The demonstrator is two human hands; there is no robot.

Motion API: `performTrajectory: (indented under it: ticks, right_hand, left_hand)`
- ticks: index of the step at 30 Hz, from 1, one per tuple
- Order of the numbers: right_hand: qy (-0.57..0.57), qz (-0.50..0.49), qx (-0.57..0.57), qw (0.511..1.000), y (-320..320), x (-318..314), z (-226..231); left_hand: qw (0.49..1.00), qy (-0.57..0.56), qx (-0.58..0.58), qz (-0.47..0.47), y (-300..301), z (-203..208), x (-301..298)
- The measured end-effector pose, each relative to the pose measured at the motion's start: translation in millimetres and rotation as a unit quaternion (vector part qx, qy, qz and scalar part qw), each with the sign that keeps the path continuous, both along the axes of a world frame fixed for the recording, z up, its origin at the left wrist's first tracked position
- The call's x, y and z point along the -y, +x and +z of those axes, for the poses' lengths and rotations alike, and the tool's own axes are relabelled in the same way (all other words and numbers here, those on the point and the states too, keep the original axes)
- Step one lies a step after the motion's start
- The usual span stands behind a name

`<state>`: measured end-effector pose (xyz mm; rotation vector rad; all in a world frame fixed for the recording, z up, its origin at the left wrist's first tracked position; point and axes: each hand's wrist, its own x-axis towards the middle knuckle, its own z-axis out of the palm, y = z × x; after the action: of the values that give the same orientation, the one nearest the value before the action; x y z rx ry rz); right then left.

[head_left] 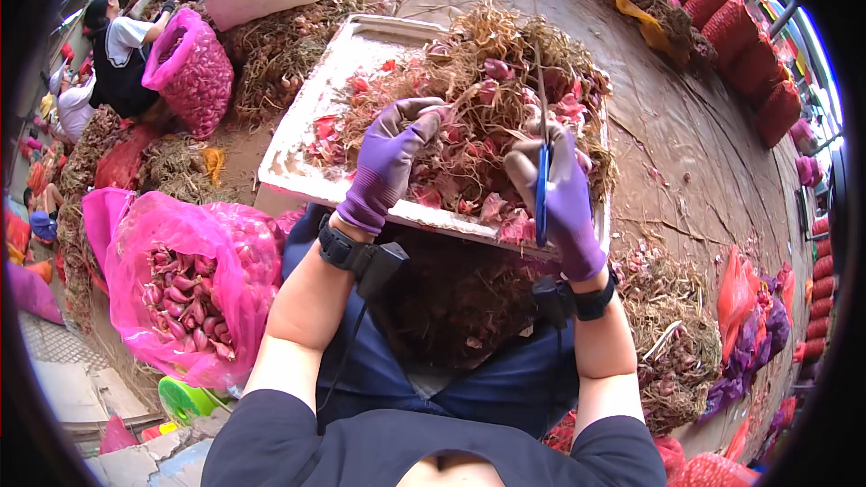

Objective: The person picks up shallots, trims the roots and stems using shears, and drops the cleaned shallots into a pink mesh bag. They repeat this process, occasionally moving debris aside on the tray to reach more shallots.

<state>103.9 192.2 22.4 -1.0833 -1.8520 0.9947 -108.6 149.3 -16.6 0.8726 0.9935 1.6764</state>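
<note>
Well, wiry shallot stalks, slim blade

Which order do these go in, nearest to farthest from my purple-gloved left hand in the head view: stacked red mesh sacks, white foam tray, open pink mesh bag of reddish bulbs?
From your left hand:
1. White foam tray: right below it.
2. Open pink mesh bag: lower left.
3. Red mesh sacks: far upper right.
</note>
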Motion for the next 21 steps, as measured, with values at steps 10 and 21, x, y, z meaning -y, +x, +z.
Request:
performTrajectory:
  ticks: [10,21]
  right_hand:
    - [-0.120,0.050,0.046,0.990,-9.8,9.1,-3.1]
    - [0.197,0.051,0.146,0.968,-11.3,10.6,-24.0]
  left_hand:
    - [0.999,0.032,-0.036,-0.017,4.5,4.2,3.9]
    - [0.989,0.086,-0.106,0.064,11.5,-0.2,1.9]
